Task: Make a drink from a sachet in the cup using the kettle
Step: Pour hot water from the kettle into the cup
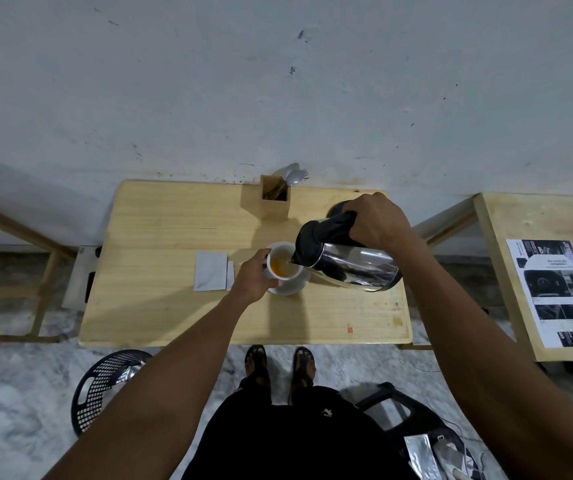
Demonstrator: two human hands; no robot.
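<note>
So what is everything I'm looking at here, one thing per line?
Table: one, pale wood, against the wall.
Cup: one, white, on a saucer mid-table, orange-brown liquid inside.
Saucer: one, white, under the cup.
Kettle: one, steel with black top, tilted over the cup.
Kettle base: one, black, back right.
Sachet: one, silvery white, flat beside the cup.
Cutlery holder: one, wooden, at the back, spoons inside.
Basket: one, black, on the floor.
Second table: one, right, printed sheet on it.
Left hand: steadies the cup.
Right hand: grips the kettle handle.
</note>
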